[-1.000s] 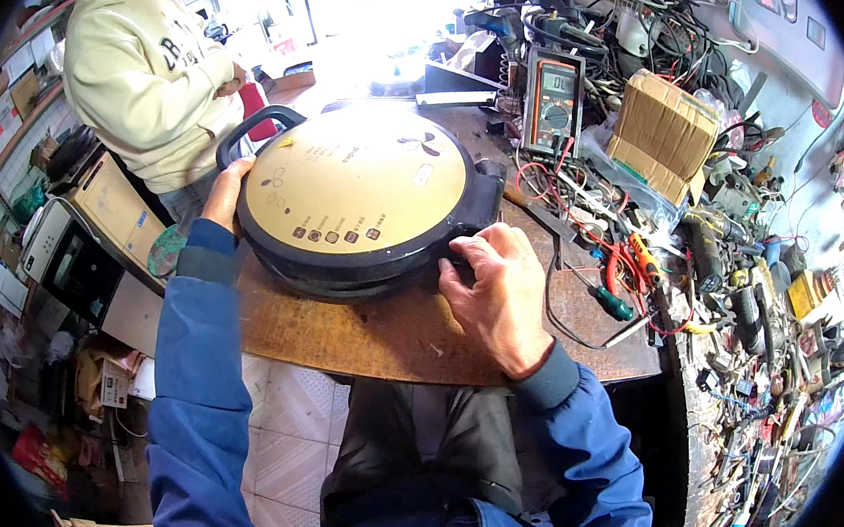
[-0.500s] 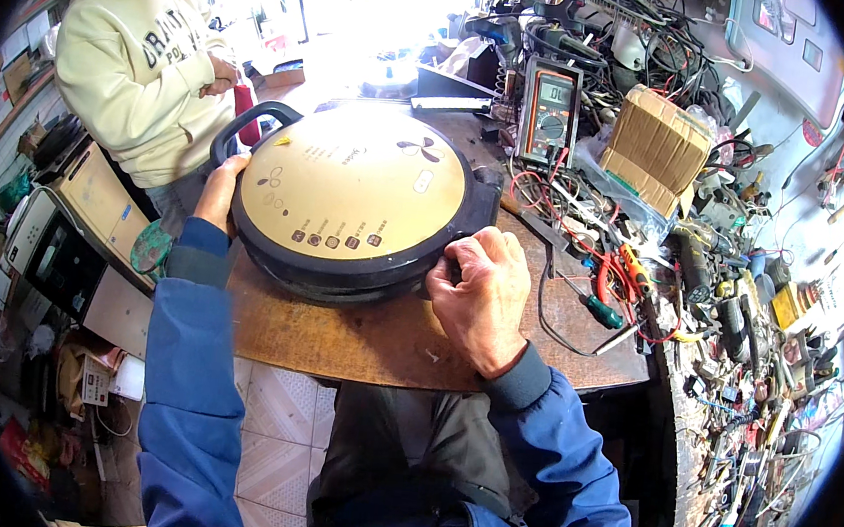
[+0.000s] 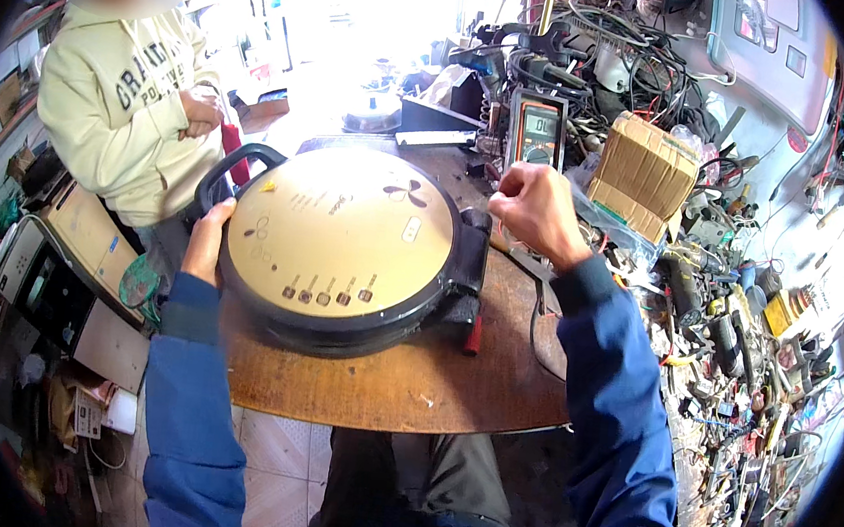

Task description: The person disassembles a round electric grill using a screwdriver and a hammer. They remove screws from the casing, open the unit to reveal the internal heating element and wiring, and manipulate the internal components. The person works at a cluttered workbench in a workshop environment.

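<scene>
A round electric griddle [image 3: 328, 245] with a gold lid and black rim sits on the wooden bench [image 3: 396, 387]. My left hand [image 3: 210, 237] grips its left side, just below the black loop handle. My right hand [image 3: 539, 212] is raised beyond the hinge on the right, in front of a multimeter [image 3: 538, 123], its fingers curled together; what they hold, if anything, is hidden. A small red piece [image 3: 473, 336] shows below the griddle's hinge.
A person [image 3: 128, 127] in a cream hoodie stands at the back left beside appliances [image 3: 59, 287]. A cardboard box [image 3: 641, 172], tangled cables [image 3: 611, 49] and dense piles of tools and parts [image 3: 736, 341] crowd the right side.
My right hand has left the griddle's right side and moved up and slightly right. The griddle appears lower in the view, as does the bench. My left hand stays on the griddle.
</scene>
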